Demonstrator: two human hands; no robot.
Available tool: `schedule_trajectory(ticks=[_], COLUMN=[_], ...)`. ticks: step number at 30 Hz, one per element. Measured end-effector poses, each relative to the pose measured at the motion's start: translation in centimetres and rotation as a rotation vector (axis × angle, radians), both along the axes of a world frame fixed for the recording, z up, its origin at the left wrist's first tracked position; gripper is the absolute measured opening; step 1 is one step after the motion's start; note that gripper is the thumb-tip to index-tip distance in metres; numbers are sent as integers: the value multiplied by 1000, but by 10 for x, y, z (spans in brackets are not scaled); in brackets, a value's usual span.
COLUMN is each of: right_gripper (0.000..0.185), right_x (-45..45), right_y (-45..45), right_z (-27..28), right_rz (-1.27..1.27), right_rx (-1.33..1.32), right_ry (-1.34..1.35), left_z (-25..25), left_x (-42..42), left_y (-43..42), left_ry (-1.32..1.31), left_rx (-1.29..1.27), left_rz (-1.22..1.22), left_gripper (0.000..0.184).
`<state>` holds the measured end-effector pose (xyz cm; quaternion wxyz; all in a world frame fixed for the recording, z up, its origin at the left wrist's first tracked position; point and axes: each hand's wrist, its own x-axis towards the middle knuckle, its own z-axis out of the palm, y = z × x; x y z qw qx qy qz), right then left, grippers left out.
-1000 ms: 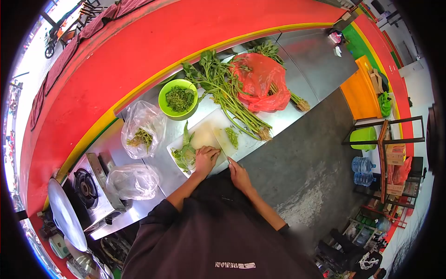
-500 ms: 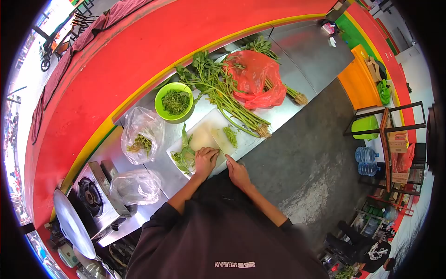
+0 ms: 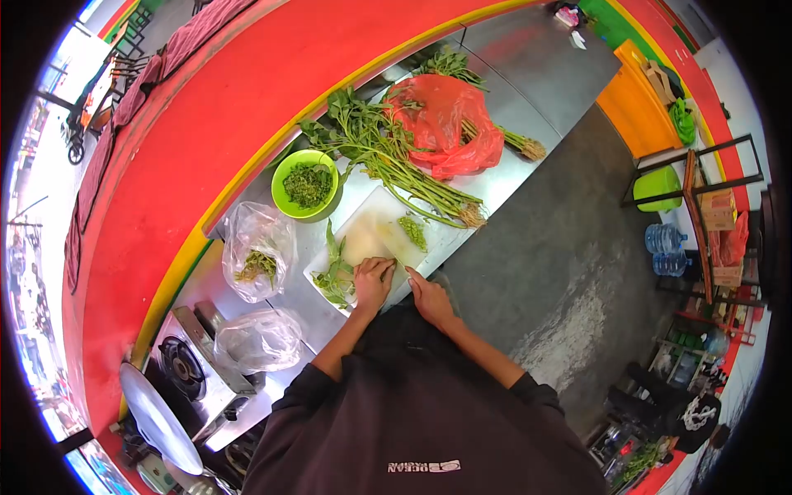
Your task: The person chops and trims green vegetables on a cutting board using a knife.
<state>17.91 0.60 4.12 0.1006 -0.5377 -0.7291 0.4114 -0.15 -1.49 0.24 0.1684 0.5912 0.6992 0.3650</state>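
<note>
A steel counter [image 3: 516, 54] runs beyond both hands, and the person's dark shirt [image 3: 429, 404] fills the near side; its print reads "OCEAN", with a smaller line too blurred to read. One stove [image 3: 216, 363] with one visible burner is down to the left of the left hand. Past the hands lies one spread bunch of greens [image 3: 404, 173], broad dark leaves on long pale stems with brown roots; one red bag [image 3: 454, 124], partly covering a second rooted bunch, is farther beyond the right hand. One white board [image 3: 363, 239] lies under the left hand. Two clear bags are left of that hand: the upper bag [image 3: 264, 231] holds greens, while the lower bag [image 3: 260, 342] is crumpled. One lime bowl [image 3: 309, 214] of chopped leaves is beyond the left hand. Loose leafy sprigs [image 3: 334, 276] lie on the board just left of it. The left hand [image 3: 373, 279] bends its fingers together on the board; what they grip cannot be told. The right hand [image 3: 431, 299] is clamped on one knife [image 3: 399, 254], and one small pile of bright green cut pieces [image 3: 412, 233] is past it.
</note>
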Motion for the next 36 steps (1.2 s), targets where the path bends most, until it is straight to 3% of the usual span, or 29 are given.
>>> schedule_trajectory(ticks=[18, 26, 36], right_gripper=[40, 39, 38], right_x=[-6, -8, -18], right_y=[1, 6, 12], right_z=[-8, 4, -12], right_rz=[-7, -38, -24], right_rx=[31, -90, 15], right_ry=[35, 24, 88], left_z=[1, 0, 2], left_x=[-2, -4, -4], left_y=[-3, -3, -7], left_ry=[69, 69, 103], left_rx=[-8, 16, -17], left_rz=[-56, -57, -93], left_gripper=[17, 15, 21])
